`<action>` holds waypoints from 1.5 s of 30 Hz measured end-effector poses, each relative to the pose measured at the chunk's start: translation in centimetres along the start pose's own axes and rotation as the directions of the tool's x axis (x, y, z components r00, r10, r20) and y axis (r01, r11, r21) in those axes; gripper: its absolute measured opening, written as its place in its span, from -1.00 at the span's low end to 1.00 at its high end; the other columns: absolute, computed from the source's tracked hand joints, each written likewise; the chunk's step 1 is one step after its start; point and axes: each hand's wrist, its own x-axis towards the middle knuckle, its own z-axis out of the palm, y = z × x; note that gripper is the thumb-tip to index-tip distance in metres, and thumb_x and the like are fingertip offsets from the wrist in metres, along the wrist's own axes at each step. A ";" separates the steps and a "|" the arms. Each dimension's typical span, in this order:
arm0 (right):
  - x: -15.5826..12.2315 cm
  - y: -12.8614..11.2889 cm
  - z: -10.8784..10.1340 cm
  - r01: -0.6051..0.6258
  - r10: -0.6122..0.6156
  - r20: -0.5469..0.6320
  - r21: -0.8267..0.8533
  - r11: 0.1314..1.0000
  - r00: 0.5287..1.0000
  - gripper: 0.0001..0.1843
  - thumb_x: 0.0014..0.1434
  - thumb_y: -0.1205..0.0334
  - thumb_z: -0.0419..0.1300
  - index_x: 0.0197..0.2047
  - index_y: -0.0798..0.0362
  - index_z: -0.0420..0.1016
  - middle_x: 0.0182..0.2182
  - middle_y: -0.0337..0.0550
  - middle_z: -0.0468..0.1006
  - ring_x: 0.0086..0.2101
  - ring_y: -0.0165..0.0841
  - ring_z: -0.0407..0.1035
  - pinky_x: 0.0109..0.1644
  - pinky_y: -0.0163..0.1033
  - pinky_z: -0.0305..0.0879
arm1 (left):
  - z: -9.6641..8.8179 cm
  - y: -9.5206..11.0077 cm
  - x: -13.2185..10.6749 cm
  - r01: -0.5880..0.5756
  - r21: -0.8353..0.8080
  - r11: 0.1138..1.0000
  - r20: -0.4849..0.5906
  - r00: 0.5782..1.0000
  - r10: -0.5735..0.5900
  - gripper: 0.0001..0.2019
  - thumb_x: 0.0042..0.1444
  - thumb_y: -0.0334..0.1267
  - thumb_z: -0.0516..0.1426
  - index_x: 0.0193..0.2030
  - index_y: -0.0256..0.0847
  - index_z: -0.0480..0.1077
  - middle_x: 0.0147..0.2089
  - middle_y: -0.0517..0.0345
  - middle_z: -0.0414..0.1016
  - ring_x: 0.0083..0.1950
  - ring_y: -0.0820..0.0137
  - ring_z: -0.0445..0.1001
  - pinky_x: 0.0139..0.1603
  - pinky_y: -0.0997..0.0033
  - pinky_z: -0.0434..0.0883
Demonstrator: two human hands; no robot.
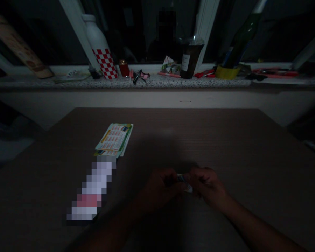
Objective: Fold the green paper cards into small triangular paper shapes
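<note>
My left hand (166, 186) and my right hand (208, 185) meet over the front middle of the table. Between them is a small piece of printed paper (188, 188), pinched by the fingers of both hands. It looks folded, though the dim light and my fingers hide most of it. To the left lies a stack of printed paper sheets (114, 138) with calendar-like grids, apart from both hands.
A bright, blurred-out flat object (91, 190) lies just below the stack on the brown table (212, 136). Behind, the stone windowsill (157, 83) carries a checked white bottle (102, 50), a plastic cup (190, 59), a green bottle (237, 45) and small clutter.
</note>
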 end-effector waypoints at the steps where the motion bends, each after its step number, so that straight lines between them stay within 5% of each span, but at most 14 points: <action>1: 0.0 0.1 0.0 -0.015 0.015 0.026 0.021 1.000 1.000 -0.46 0.17 -0.19 0.12 -0.59 0.09 0.32 -0.73 -0.34 0.22 -0.67 -0.53 0.06 -0.63 -0.39 -0.07 | -0.1 -0.1 0.0 -0.003 -0.008 1.000 0.013 1.000 0.003 -0.69 0.05 -0.01 0.19 -0.44 -0.25 0.35 -0.55 0.25 0.37 -0.54 0.50 0.31 -0.52 0.54 0.17; 7: 0.1 0.6 0.3 -0.071 0.039 0.151 0.212 0.975 0.988 -0.53 0.20 -0.15 0.12 -0.50 0.09 0.35 -0.62 -0.31 0.30 -0.60 -0.50 0.18 -0.52 -0.37 0.12 | -0.1 0.3 -0.3 -0.103 0.006 0.995 -0.012 0.995 0.103 -0.67 0.14 -0.04 0.10 -0.51 -0.25 0.30 -0.56 0.30 0.18 -0.51 0.54 0.14 -0.50 0.56 0.11; 12: 0.1 -0.1 0.4 0.016 -0.022 0.114 0.054 0.998 0.993 -0.53 0.26 -0.11 0.06 -0.48 0.10 0.37 -0.60 -0.28 0.32 -0.55 -0.48 0.19 -0.46 -0.36 0.13 | 0.0 0.5 -0.3 -0.132 0.062 0.989 -0.112 0.984 0.139 -0.67 0.15 -0.06 0.07 -0.52 -0.25 0.29 -0.56 0.29 0.17 -0.50 0.51 0.13 -0.49 0.53 0.11; 16: -0.3 -0.5 0.3 0.039 -0.028 0.174 -0.063 0.997 0.984 -0.52 0.28 -0.06 0.05 -0.53 0.10 0.37 -0.65 -0.33 0.21 -0.60 -0.52 0.08 -0.56 -0.38 -0.01 | -0.3 0.2 -0.5 -0.101 0.170 0.980 0.027 0.995 0.098 -0.64 0.13 -0.04 0.06 -0.58 -0.24 0.27 -0.59 0.28 0.12 -0.51 0.49 0.12 -0.52 0.52 0.06; 20: -0.4 -0.4 0.2 0.018 -0.018 0.190 0.002 1.000 0.982 -0.53 0.26 -0.08 0.07 -0.52 0.10 0.38 -0.66 -0.34 0.21 -0.64 -0.53 0.07 -0.59 -0.39 -0.02 | -0.4 -0.2 -0.6 -0.147 0.156 0.977 0.105 0.986 0.132 -0.62 0.20 -0.02 0.02 -0.49 -0.25 0.38 -0.56 0.25 0.20 -0.49 0.49 0.16 -0.49 0.53 0.10; 26: -0.1 -0.1 0.2 0.027 -0.042 0.158 0.092 0.995 0.987 -0.52 0.26 -0.10 0.06 -0.51 0.09 0.37 -0.65 -0.29 0.30 -0.60 -0.50 0.17 -0.53 -0.38 0.08 | -0.1 -0.3 -0.3 -0.219 0.025 0.975 0.016 0.976 0.218 -0.66 0.25 -0.07 0.01 -0.39 -0.25 0.44 -0.47 0.20 0.37 -0.42 0.47 0.29 -0.37 0.52 0.21; 32: -0.5 -0.4 0.2 0.024 -0.023 0.196 -0.003 1.000 0.980 -0.47 0.28 -0.11 0.01 -0.59 0.07 0.28 -0.70 -0.33 0.21 -0.66 -0.53 0.04 -0.61 -0.38 -0.05 | 0.1 0.2 -0.2 -0.232 0.157 0.960 0.049 0.973 0.227 -0.53 0.31 -0.04 -0.10 -0.47 -0.25 0.42 -0.52 0.21 0.36 -0.50 0.49 0.25 -0.43 0.51 0.17; 38: -0.3 -0.3 0.8 0.045 -0.055 0.197 0.056 0.997 0.979 -0.53 0.25 -0.11 0.07 -0.50 0.09 0.34 -0.62 -0.29 0.29 -0.59 -0.51 0.14 -0.52 -0.37 0.05 | 0.4 1.1 -0.5 -0.263 0.352 0.898 -0.036 0.955 0.294 -0.55 0.32 -0.11 -0.15 -0.49 -0.23 0.34 -0.55 0.23 0.30 -0.51 0.48 0.26 -0.44 0.51 0.16; 45: -0.4 -0.3 0.9 -0.006 -0.014 0.322 0.061 0.998 0.947 -0.47 0.27 -0.13 0.04 -0.55 0.11 0.33 -0.66 -0.27 0.32 -0.63 -0.52 0.17 -0.55 -0.39 0.04 | 0.1 0.5 -0.3 -0.278 0.294 0.914 -0.071 0.948 0.311 -0.56 0.27 -0.03 -0.07 -0.54 -0.25 0.29 -0.58 0.25 0.22 -0.53 0.50 0.20 -0.50 0.52 0.11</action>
